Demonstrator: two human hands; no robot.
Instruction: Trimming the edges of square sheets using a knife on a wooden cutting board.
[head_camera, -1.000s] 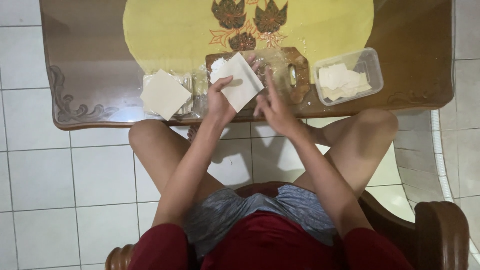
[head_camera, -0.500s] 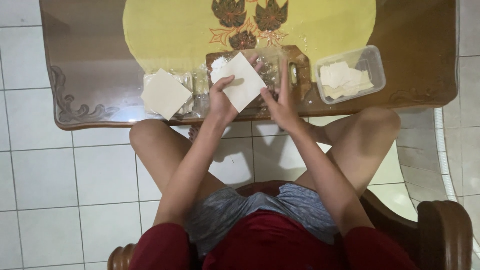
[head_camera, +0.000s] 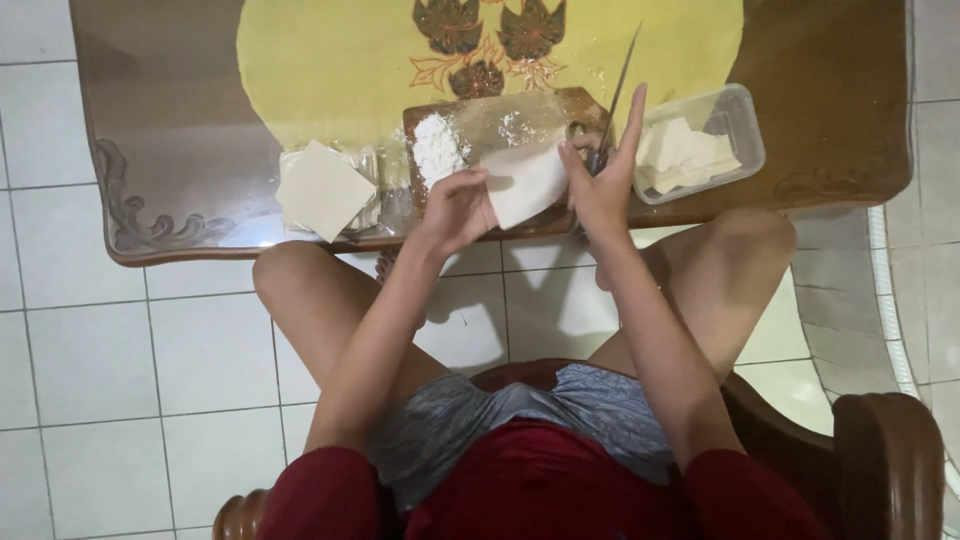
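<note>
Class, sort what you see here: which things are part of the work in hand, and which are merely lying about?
In use:
left hand
right hand
pale square dough sheet
scissors
wooden board

Lying about:
white flour heap
pale wrapper stack
clear plastic tub
yellow patterned cloth

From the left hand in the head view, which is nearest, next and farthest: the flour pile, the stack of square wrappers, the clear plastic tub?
1. Flour pile, on the board just above the left hand.
2. Stack of square wrappers, farther out on the table's left part.
3. Clear plastic tub, far right.
</note>
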